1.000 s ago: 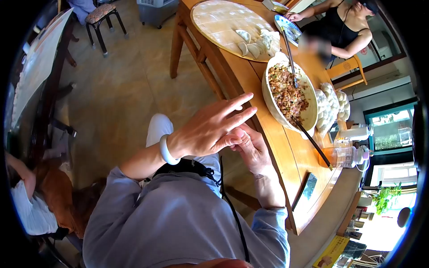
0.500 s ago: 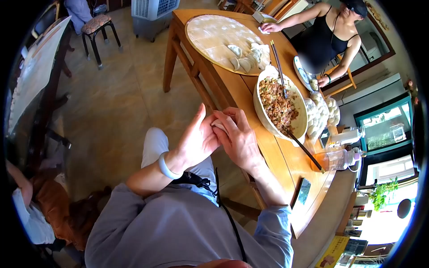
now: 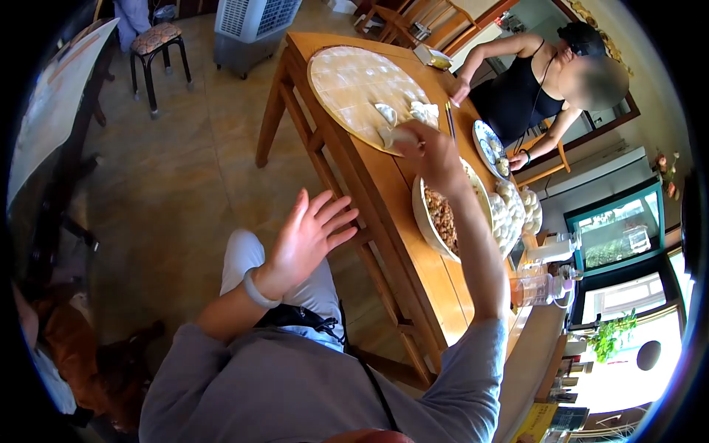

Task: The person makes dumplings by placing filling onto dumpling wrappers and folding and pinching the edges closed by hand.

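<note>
My left hand (image 3: pixel 304 240) is raised above my lap, palm up with its fingers spread, and holds nothing. Over the table, my right hand (image 3: pixel 439 159) reaches to the near edge of the round floured board (image 3: pixel 354 77). Its fingers are pressed together beside several folded dumplings (image 3: pixel 385 113); what they hold is blurred and partly hidden. Below that forearm stands a large white bowl (image 3: pixel 422 214) of chopped filling (image 3: pixel 442 220), partly covered by the arm. Chopsticks (image 3: pixel 450 120) stick up from the bowl.
Across the wooden table (image 3: pixel 384 184), a person (image 3: pixel 521 92) in black has one hand at a blue-and-white plate (image 3: pixel 484 140). Bagged white balls (image 3: pixel 506 214) and a bottle (image 3: pixel 533 289) stand right of the bowl. A stool (image 3: pixel 156 38) is at the upper left.
My hands have parted. The right one has moved from beside the left, forward over the table to the board; the left has opened with fingers spread. The other person leans further over the plate.
</note>
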`<state>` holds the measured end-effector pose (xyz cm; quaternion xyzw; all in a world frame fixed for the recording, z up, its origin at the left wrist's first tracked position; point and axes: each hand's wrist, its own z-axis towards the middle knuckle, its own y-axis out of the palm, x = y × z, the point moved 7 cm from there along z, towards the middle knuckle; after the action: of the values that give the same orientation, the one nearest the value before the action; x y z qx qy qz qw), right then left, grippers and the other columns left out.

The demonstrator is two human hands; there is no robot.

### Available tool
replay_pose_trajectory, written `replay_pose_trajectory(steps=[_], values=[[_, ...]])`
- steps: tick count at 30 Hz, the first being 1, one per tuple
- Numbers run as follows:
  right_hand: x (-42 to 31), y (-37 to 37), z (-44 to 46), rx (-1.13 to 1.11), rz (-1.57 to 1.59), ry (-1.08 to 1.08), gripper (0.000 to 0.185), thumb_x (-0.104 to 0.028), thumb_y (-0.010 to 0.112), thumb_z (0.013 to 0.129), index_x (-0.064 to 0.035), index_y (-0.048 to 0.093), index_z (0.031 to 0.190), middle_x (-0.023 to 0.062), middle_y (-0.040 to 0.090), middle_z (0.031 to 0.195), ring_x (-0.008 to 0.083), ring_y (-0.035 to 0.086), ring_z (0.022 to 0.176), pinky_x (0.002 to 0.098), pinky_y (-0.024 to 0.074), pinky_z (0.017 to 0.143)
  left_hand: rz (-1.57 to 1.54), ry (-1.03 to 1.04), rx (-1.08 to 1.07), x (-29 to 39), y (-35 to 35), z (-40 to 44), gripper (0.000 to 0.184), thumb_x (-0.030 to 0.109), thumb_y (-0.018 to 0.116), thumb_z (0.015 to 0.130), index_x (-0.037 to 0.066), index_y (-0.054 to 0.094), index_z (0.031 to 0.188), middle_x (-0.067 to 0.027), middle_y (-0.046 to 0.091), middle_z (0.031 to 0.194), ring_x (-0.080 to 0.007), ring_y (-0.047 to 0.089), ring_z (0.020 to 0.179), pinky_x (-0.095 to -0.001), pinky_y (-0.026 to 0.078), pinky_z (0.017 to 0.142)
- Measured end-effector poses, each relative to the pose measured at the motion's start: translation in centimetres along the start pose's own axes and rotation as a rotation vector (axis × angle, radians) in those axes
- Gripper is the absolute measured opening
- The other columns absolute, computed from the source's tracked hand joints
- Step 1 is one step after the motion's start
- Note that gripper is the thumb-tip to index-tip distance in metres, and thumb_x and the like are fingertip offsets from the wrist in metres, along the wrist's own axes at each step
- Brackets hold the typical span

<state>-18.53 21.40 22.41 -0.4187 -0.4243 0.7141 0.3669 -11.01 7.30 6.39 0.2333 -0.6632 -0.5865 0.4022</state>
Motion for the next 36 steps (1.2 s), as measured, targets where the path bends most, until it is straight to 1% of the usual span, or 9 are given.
replay_pose_trajectory(steps=[1, 4, 7, 15, 17, 20, 24, 27, 36], values=[[2.3, -0.4, 2.0, 0.037, -0.028, 0.037, 0.024, -0.016, 0.061, 0.078, -0.0054, 0.061, 0.099, 0.0162, 0.064, 0.086, 0.0292, 0.063, 0.079, 0.0346, 0.0492, 0.069, 0.021, 0.003, 0.007, 0.6, -0.7, -0.2, 0.064, 0.051, 0.025, 0.093, 0.004, 0.019, 0.137, -0.018, 0.028, 0.139, -0.0325, 0.031, 0.126, -0.0462, 0.029, 0.102], [9.9, -0.2, 7.4, 0.102, -0.157, 0.165, 0.024, -0.019, 0.062, 0.074, -0.0082, 0.063, 0.096, 0.0166, 0.064, 0.087, 0.031, 0.062, 0.082, 0.0382, 0.0483, 0.072, -0.026, 0.026, 0.078, 2.1, -3.8, -1.2, 0.063, 0.049, 0.023, 0.094, 0.004, 0.02, 0.137, -0.0182, 0.028, 0.14, -0.0329, 0.029, 0.127, -0.0471, 0.028, 0.102], [15.0, 2.0, 10.9, 0.059, -0.287, 0.21, 0.028, -0.017, 0.063, 0.071, -0.0038, 0.061, 0.096, 0.0148, 0.065, 0.082, 0.026, 0.064, 0.076, 0.0341, 0.0488, 0.07, -0.032, 0.079, 0.161, 3.3, -8.4, -2.9, 0.06, 0.049, 0.022, 0.094, 0.004, 0.027, 0.134, -0.0171, 0.028, 0.14, -0.0322, 0.028, 0.128, -0.0476, 0.026, 0.103], [22.2, 8.3, 13.8, -0.15, -0.3, 0.216, 0.024, -0.015, 0.066, 0.071, -0.0054, 0.062, 0.093, 0.0135, 0.065, 0.082, 0.0239, 0.064, 0.073, 0.0338, 0.0494, 0.065, -0.01, 0.101, 0.447, 5.6, -17.5, -8.4, 0.059, 0.048, 0.025, 0.094, 0.004, 0.027, 0.133, -0.013, 0.032, 0.138, -0.0274, 0.033, 0.126, -0.0415, 0.029, 0.101], [23.1, 9.3, 13.7, -0.175, -0.317, 0.109, 0.025, -0.015, 0.065, 0.073, -0.0058, 0.061, 0.096, 0.0124, 0.065, 0.084, 0.0225, 0.064, 0.072, 0.0329, 0.0495, 0.062, 0.031, 0.1, 0.479, 5.9, -18.2, -8.7, 0.06, 0.048, 0.026, 0.093, 0.004, 0.027, 0.134, -0.0113, 0.033, 0.138, -0.0256, 0.035, 0.124, -0.0396, 0.03, 0.1], [22.4, 9.4, 13.4, -0.327, -0.208, 0.394, 0.025, -0.013, 0.062, 0.076, -0.0072, 0.059, 0.1, 0.0125, 0.064, 0.088, 0.0222, 0.063, 0.075, 0.0333, 0.0495, 0.062, 0.025, 0.119, 0.458, 6.5, -17.7, -7.8, 0.059, 0.048, 0.028, 0.093, 0.005, 0.027, 0.134, -0.0106, 0.035, 0.137, -0.0248, 0.035, 0.124, -0.0383, 0.031, 0.099], [22.4, 9.7, 13.2, -0.365, -0.198, 0.334, 0.024, -0.011, 0.059, 0.076, -0.0103, 0.06, 0.1, 0.0122, 0.064, 0.092, 0.0237, 0.063, 0.082, 0.0346, 0.0488, 0.07, 0.039, 0.119, 0.432, 6.8, -16.1, -6.0, 0.06, 0.049, 0.031, 0.092, 0.005, 0.027, 0.134, -0.0098, 0.036, 0.136, -0.0247, 0.036, 0.123, -0.0374, 0.03, 0.097], [21.5, 9.5, 13.2, -0.323, -0.288, 0.17, 0.025, -0.011, 0.06, 0.074, -0.0107, 0.06, 0.1, 0.0112, 0.064, 0.092, 0.0239, 0.062, 0.085, 0.0349, 0.0483, 0.073, 0.045, 0.121, 0.433, 6.5, -15.4, -5.5, 0.06, 0.049, 0.032, 0.091, 0.006, 0.029, 0.133, -0.0093, 0.037, 0.135, -0.0249, 0.037, 0.122, -0.0378, 0.03, 0.096], [21.1, 9.3, 12.7, -0.265, -0.323, 0.166, 0.02, -0.01, 0.06, 0.075, -0.0105, 0.062, 0.095, 0.012, 0.065, 0.091, 0.027, 0.061, 0.089, 0.0359, 0.0478, 0.076, 0.047, 0.059, 0.523, 4.6, -15.9, -7.5, 0.055, 0.048, 0.032, 0.091, 0.007, 0.034, 0.128, -0.0067, 0.042, 0.13, -0.0233, 0.041, 0.118, -0.0364, 0.033, 0.092]])
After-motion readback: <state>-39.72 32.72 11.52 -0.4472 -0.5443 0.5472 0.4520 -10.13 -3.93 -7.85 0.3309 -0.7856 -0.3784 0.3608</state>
